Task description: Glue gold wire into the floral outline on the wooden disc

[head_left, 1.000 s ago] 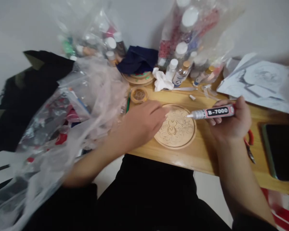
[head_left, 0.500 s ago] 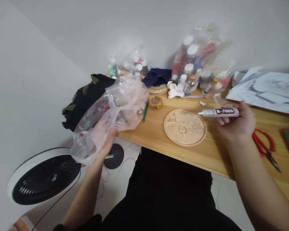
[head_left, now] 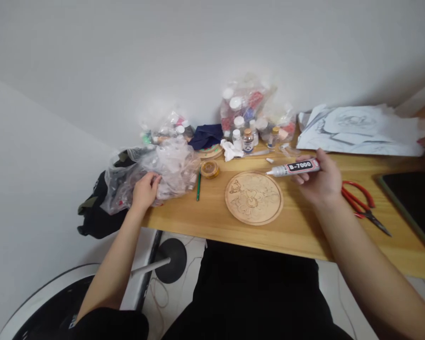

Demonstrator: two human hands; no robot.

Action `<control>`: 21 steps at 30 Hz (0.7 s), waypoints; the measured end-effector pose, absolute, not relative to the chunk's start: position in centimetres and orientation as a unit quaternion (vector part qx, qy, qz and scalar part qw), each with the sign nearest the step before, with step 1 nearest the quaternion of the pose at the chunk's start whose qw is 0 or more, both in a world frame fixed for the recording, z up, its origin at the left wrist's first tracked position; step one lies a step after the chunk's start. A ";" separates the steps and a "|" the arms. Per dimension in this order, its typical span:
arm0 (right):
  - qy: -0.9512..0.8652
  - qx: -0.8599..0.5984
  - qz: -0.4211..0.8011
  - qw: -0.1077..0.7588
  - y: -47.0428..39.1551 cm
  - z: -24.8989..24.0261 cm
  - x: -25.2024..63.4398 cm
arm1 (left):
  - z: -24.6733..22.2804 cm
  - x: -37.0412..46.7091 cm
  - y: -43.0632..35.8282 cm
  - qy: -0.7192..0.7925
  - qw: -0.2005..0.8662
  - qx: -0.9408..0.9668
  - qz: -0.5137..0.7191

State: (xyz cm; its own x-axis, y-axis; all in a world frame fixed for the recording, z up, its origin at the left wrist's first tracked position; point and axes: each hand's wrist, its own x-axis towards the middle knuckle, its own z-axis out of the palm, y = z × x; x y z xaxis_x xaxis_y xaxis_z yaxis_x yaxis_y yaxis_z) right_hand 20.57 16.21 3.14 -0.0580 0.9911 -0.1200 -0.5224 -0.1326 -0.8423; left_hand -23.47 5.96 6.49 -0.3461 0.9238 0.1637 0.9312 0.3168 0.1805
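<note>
My right hand (head_left: 322, 182) is closed around a B-7000 glue tube (head_left: 299, 166), its white nozzle pointing left over the rim of a round wooden board (head_left: 254, 198). Flower-like lines and a small figure are drawn on that board. At the left end of the table my left hand (head_left: 146, 190) has its fingers curled together on a crumpled clear plastic bag (head_left: 173, 163); the fingertips are partly hidden in its folds. Close to the bag lie a green pencil (head_left: 199, 186) and a roll of amber tape or wire (head_left: 209, 169).
Red-handled pliers (head_left: 359, 200) and a dark tablet or phone (head_left: 414, 208) lie at the right. Bagged jars (head_left: 239, 118), a navy cloth (head_left: 206, 136) and sketched paper sheets (head_left: 354, 130) line the wall. A fan (head_left: 53, 307) stands below left; black clothing (head_left: 101, 208) hangs beside the bag.
My left hand has moved the plastic bag back from the table's front edge onto the tabletop. The view has shifted to the right. My right hand still holds the glue tube.
</note>
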 end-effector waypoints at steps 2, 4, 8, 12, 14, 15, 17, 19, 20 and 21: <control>-0.322 -0.367 0.657 0.575 16.2 3.0 20.8 | 6.9 -24.1 6.7 -0.812 0.014 -0.575 -0.098; -0.328 -0.364 0.659 0.570 16.1 3.0 20.9 | 7.0 -24.6 7.2 -0.812 0.017 -0.578 -0.083; -0.342 -0.365 0.661 0.560 16.1 2.9 21.0 | 6.6 -24.8 6.8 -0.797 0.025 -0.598 -0.081; -0.360 -0.364 0.656 0.555 16.2 2.6 21.0 | 6.4 -24.3 4.5 -0.753 0.047 -0.645 -0.125; -0.372 -0.361 0.655 0.550 16.4 2.3 21.1 | 6.6 -24.1 3.0 -0.728 0.071 -0.664 -0.156; -0.378 -0.358 0.655 0.547 16.5 2.2 21.2 | 6.7 -24.0 2.2 -0.715 0.084 -0.672 -0.172; -0.389 -0.352 0.656 0.543 16.7 1.8 21.3 | 6.8 -23.5 0.9 -0.687 0.112 -0.688 -0.205; -0.404 -0.341 0.656 0.539 16.9 1.5 21.4 | 6.8 -22.3 0.2 -0.654 0.138 -0.703 -0.243; -0.412 -0.336 0.656 0.536 17.0 1.4 21.4 | 6.7 -21.3 0.1 -0.638 0.152 -0.707 -0.265; -0.419 -0.332 0.656 0.533 17.0 1.4 21.4 | 6.5 -20.0 0.2 -0.621 0.165 -0.710 -0.288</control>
State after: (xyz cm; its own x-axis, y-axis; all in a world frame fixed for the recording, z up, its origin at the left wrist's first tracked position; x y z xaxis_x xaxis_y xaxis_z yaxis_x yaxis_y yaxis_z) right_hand 21.42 17.04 1.37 -0.2115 0.9773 0.0113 -0.4212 -0.0807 -0.9034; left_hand -20.04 0.24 6.55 0.0628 0.7865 0.6144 0.9768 -0.1748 0.1239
